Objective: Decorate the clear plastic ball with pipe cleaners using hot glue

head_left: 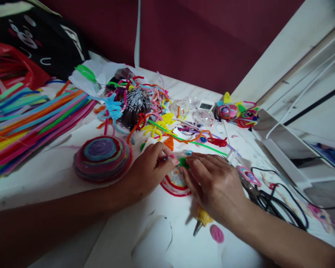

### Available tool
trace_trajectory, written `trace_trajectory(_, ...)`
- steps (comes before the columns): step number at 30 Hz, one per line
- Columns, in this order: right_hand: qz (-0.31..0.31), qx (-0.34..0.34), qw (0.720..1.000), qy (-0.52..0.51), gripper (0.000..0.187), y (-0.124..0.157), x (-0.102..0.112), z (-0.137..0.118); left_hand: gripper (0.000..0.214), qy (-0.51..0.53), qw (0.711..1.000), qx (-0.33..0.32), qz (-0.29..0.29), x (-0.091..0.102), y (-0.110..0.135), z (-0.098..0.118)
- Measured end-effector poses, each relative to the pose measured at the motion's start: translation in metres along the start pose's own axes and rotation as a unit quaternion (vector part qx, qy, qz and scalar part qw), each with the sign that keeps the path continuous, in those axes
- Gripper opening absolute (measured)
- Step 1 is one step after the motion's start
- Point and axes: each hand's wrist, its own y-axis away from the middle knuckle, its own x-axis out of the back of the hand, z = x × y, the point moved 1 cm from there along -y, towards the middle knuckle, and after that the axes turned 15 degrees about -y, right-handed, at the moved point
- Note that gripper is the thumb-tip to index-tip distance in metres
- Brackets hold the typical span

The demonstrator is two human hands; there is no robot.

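Between my two hands lies a clear round dome (178, 178) with red pipe cleaner coiled along its near rim. My left hand (149, 167) is closed at the dome's left side, thumb and forefinger bent over it near a small purple spot. From the right, my right hand (216, 178) presses a small green fuzzy piece (183, 162) against the top of the dome; its fingertips partly cover that piece. Below my right hand pokes out the yellow, metal-tipped nozzle of a glue gun (202, 217), beside a pink oval piece (217, 233).
A coiled multicoloured disc (102, 158) sits left of my left hand. Bundled pipe cleaners (39, 126) fill the left side, with a tangled heap (153, 96) behind. A digital timer (206, 105), a decorated colourful figure (238, 111) and a black cable (276, 208) lie further right.
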Motion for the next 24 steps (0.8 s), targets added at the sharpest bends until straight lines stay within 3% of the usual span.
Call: trace_trajectory(24,0.026,-0.014,1.000,-0.006,0.028,-0.0016,-0.0052,-0.0037,0.010,-0.019,0.999,-0.021,0.015,-0.0018,0.0009,-0.0029)
